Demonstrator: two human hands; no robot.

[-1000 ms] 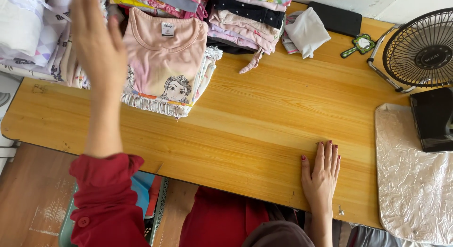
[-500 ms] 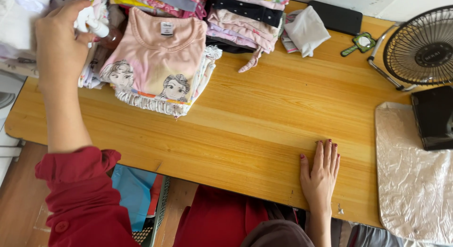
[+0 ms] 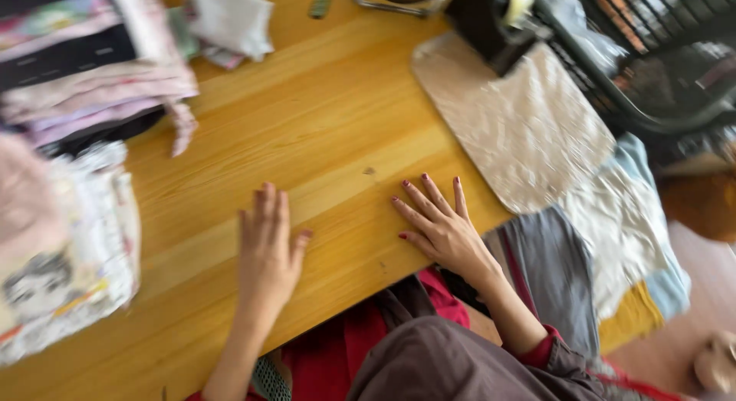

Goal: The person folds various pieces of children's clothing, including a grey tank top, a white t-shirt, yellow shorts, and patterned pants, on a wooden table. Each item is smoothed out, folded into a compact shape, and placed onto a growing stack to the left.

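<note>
**Both hands flat on the wooden table**

Head view: the picture is blurred and tilted. The left hand point(image 3: 268, 251) lies palm down on the bare wooden table point(image 3: 322, 140), fingers straight and close together, holding nothing. The right hand point(image 3: 441, 225) also rests palm down near the table's front edge, its fingers spread wider, nails painted dark red, empty too. The 2 hands lie near each other but apart. Left of the left hand, a folded stack of pale printed clothes point(image 3: 61, 255) sits at the table's edge, close to that hand but not touching it. Behind it lies a second pile of folded garments point(image 3: 92, 71) in pink, black and patterned cloth. Right of the right hand, a quilted silver-grey mat point(image 3: 521, 133) covers the table's end, with a dark object point(image 3: 487, 21) at its far edge.
</note>
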